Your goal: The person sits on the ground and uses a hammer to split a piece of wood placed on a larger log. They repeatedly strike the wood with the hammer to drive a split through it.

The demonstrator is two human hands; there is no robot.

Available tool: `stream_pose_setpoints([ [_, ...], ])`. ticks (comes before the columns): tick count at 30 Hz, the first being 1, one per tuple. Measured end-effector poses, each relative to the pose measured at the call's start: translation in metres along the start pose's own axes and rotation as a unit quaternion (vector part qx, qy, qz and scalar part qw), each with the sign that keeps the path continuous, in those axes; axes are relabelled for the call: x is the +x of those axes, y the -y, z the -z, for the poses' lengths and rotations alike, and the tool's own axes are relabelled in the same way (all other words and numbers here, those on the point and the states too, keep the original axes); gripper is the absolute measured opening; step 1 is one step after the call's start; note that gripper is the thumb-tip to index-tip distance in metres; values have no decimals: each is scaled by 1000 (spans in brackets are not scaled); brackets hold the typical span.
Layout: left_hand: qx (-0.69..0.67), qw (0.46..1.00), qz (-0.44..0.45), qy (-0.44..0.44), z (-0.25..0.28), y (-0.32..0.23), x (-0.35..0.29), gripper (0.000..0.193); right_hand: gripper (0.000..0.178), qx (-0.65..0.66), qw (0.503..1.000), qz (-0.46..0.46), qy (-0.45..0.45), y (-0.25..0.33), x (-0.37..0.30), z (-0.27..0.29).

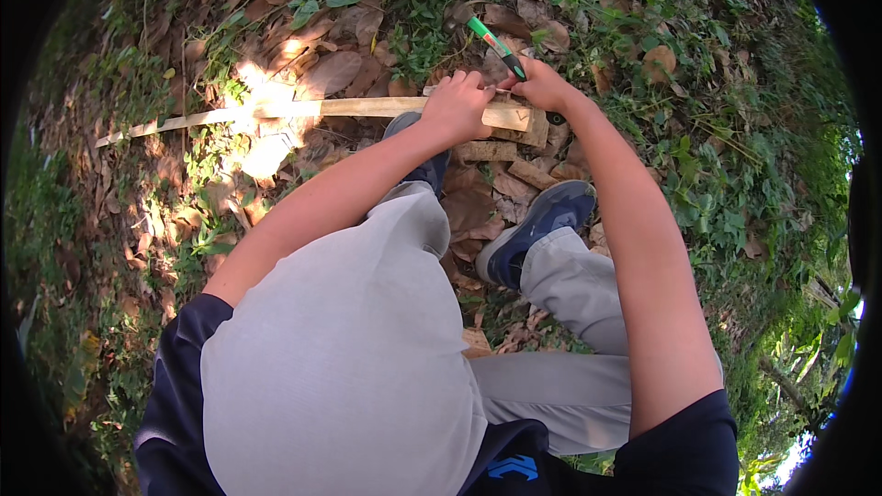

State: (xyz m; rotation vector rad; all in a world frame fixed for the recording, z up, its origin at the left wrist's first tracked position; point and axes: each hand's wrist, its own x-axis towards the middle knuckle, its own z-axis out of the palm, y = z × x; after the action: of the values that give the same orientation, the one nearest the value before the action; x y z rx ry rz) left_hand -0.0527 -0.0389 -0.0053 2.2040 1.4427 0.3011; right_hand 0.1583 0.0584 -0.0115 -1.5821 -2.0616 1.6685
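A long, thin, pale strip of wood or bamboo (367,107) runs from the far left to a squared end under my hands. My left hand (457,108) is closed around it near that end, the fingers over its far edge. My right hand (542,87) is just to the right, fingertips pinched together at the strip's far edge; what they hold is too small to make out. A green tool handle with a black end (496,48) points away from my right hand's knuckles. Whether that hand touches it, I cannot tell. Its far tip blends into the leaves.
Short pieces of cut wood (487,152) lie under and beside the strip's right end. My blue shoe (542,230) stands close to them, the other shoe partly under my left forearm. Dry brown leaves (331,73) and low green plants (698,165) cover the ground.
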Motion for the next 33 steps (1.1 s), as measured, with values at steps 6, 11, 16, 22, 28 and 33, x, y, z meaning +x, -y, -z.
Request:
stream_pose_setpoints([
  [6, -34, 997, -42, -53, -4, 6, -1, 69, 21, -107, 990, 62, -74, 44, -53, 14],
  [11, -92, 991, -97, -15, 4, 4, -1, 70, 18, 12, 999, -35, -39, 101, -162, 57],
  [16, -83, 990, -108, -27, 3, -3, -2, 64, 17, -15, 973, -226, -33, 158, -259, 73],
  [22, -190, 964, -130, -130, -19, -11, 1, 23, 26, 255, 886, -327, -205, 164, -321, -9],
  [28, -204, 963, -132, -117, -18, -19, 12, 18, 25, 239, 890, -248, -299, 107, -299, -87],
  [33, -248, 960, -101, -80, -20, -17, 17, 17, 32, 128, 916, -178, -335, 100, -257, -107],
])
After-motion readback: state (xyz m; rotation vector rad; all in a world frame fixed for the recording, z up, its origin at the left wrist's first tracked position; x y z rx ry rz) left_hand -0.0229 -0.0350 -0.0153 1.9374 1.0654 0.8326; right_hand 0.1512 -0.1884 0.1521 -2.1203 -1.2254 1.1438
